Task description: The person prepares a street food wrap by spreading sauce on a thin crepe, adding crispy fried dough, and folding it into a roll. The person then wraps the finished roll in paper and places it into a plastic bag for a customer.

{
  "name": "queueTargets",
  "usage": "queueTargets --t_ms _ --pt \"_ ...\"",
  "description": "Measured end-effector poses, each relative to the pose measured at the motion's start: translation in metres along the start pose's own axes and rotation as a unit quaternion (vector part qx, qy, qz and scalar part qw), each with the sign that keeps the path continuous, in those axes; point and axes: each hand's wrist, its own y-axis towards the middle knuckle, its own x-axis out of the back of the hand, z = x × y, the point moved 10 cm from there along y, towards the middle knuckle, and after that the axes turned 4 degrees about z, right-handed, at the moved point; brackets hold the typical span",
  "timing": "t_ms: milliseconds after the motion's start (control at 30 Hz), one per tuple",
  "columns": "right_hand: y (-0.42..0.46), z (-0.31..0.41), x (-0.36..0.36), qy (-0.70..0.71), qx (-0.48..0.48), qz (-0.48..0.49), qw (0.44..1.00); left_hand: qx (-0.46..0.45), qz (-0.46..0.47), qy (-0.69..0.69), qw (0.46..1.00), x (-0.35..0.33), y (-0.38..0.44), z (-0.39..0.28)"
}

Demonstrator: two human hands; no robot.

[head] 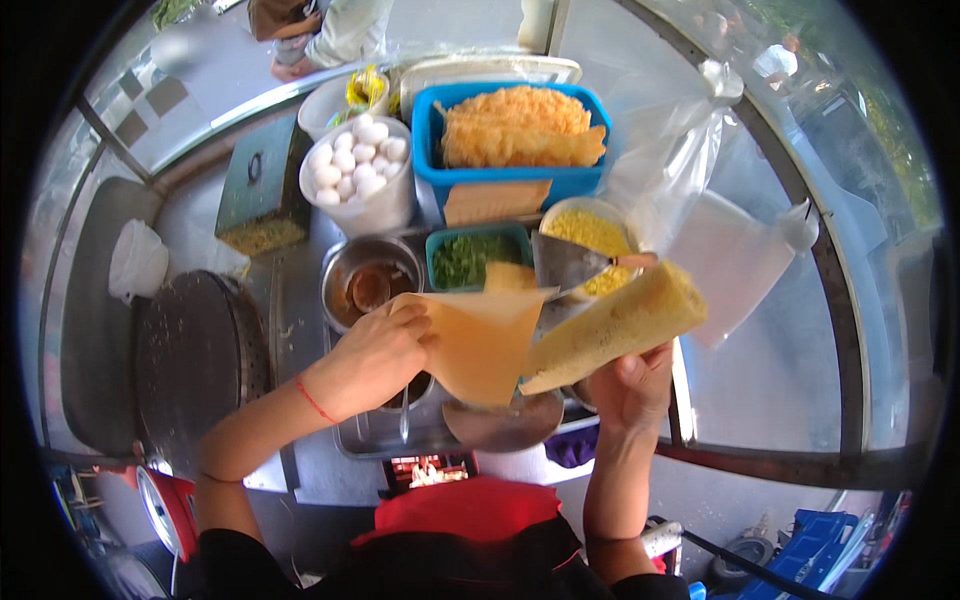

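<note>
My left hand (pixel 386 356) grips the upper left corner of a tan paper bag (pixel 484 345), which hangs over the middle of the steel tray. In my right hand (pixel 634 382) lies a thick rolled crepe (pixel 619 326), tilted up to the right, its lower left end close beside the bag. Behind the bag stand a steel pot of brown sauce (pixel 367 285), a teal tub of chopped greens (pixel 469 255) and a bowl of yellow crumbly filling (pixel 581 229). A metal scraper with a wooden handle (pixel 570 259) rests across that bowl.
A round griddle (pixel 195 367) stands at left, with a green metal box (pixel 259 172) behind it. Farther back are a bucket of eggs (pixel 356 165) and a blue bin (pixel 510 176) of fried crisp sheets. Clear plastic bags (pixel 667 157) hang at right. A person (pixel 322 30) is beyond the glass.
</note>
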Motion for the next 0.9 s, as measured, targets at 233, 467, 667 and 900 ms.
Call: queueTargets --t_ms 233,467,667,900 --pt "-0.076 -0.102 -0.014 -0.218 -0.351 0.175 0.894 -0.054 0.196 -0.346 0.916 -0.007 -0.056 -0.071" --pt "-0.202 -0.118 0.021 -0.062 -0.566 0.102 0.816 0.159 -0.202 -0.482 0.838 -0.004 -0.103 -0.052" --pt "-0.21 -0.126 -0.014 0.005 -0.519 0.197 0.831 0.237 -0.117 -0.857 0.442 -0.114 -0.147 -0.118" --pt "-0.157 -0.147 -0.108 -0.313 -0.331 0.365 0.812 0.211 -0.321 -0.844 0.375 -0.114 -0.171 -0.073"
